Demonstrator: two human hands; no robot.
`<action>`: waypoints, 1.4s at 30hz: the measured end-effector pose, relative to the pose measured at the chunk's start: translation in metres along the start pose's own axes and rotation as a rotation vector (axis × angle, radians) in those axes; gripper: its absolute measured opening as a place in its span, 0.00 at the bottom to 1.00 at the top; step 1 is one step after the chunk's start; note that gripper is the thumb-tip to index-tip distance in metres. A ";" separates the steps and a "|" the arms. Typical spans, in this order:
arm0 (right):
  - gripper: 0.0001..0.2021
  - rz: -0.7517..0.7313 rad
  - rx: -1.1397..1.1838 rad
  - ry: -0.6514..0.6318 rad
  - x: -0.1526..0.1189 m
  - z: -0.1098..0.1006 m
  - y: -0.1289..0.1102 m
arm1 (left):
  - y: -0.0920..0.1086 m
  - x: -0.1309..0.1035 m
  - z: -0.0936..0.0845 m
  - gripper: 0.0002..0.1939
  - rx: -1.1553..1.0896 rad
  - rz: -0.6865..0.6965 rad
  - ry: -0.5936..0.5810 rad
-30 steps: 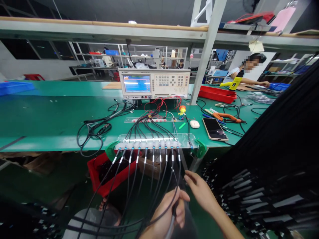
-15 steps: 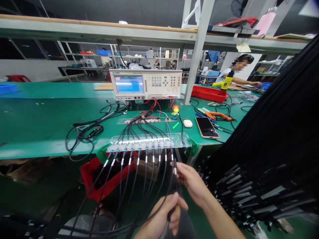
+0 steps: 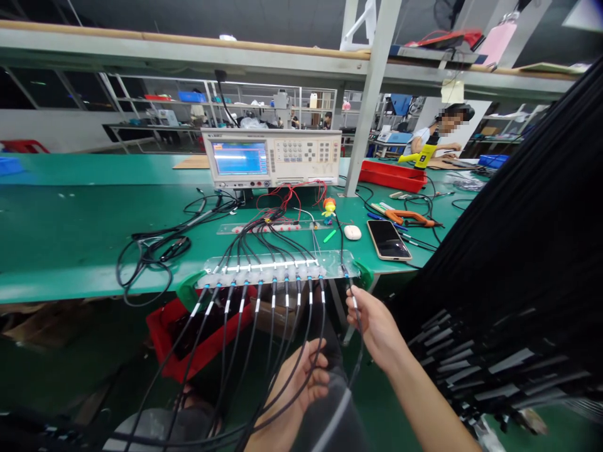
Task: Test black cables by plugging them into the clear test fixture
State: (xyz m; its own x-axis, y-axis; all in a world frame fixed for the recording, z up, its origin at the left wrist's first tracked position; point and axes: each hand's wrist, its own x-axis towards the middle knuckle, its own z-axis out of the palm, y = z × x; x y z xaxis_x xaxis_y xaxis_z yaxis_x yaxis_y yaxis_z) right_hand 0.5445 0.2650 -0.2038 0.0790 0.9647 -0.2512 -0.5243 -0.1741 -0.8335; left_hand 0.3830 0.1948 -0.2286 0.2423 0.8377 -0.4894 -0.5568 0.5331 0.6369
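A clear plastic connector strip [image 3: 277,271] lies along the bench's front edge. Several black cables [image 3: 242,307] with white labels hang from its blue-tipped sockets. My right hand [image 3: 374,323] pinches another black cable [image 3: 360,351] by its labelled end, right below the strip's separate rightmost socket [image 3: 344,272]. The plug meets that socket, though I cannot tell how far in it sits. Lower down, my left hand [image 3: 299,380] has loosely bent fingers spread apart and grips nothing; some hanging cables cross in front of it.
A bench tester [image 3: 276,158] with a lit screen stands behind the strip. To the right lie a phone [image 3: 389,240], an orange clamp [image 3: 409,218] and a red tray [image 3: 393,176]. A dark mass of cables [image 3: 509,251] hangs at right. A person [image 3: 433,138] sits beyond.
My right hand has moved right and up, carrying the cable's end to the rightmost socket. My left hand has let go of the cable and its fingers have spread.
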 end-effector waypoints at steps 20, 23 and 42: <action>0.14 -0.067 -0.121 0.053 0.006 0.008 -0.005 | 0.005 -0.001 0.009 0.17 -0.019 -0.091 0.029; 0.14 -0.115 -0.170 0.046 0.007 0.007 -0.005 | 0.006 -0.002 0.009 0.17 -0.015 -0.091 0.023; 0.15 -0.109 -0.036 0.173 0.014 0.019 -0.006 | -0.001 -0.001 -0.011 0.16 -0.046 -0.071 -0.011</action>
State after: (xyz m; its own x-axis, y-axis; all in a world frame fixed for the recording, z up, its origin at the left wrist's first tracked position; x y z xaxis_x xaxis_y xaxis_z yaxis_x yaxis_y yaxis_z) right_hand 0.5322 0.2828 -0.1927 0.2794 0.9305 -0.2368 -0.4747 -0.0805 -0.8765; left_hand 0.3744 0.1926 -0.2352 0.2911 0.7997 -0.5251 -0.5741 0.5851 0.5728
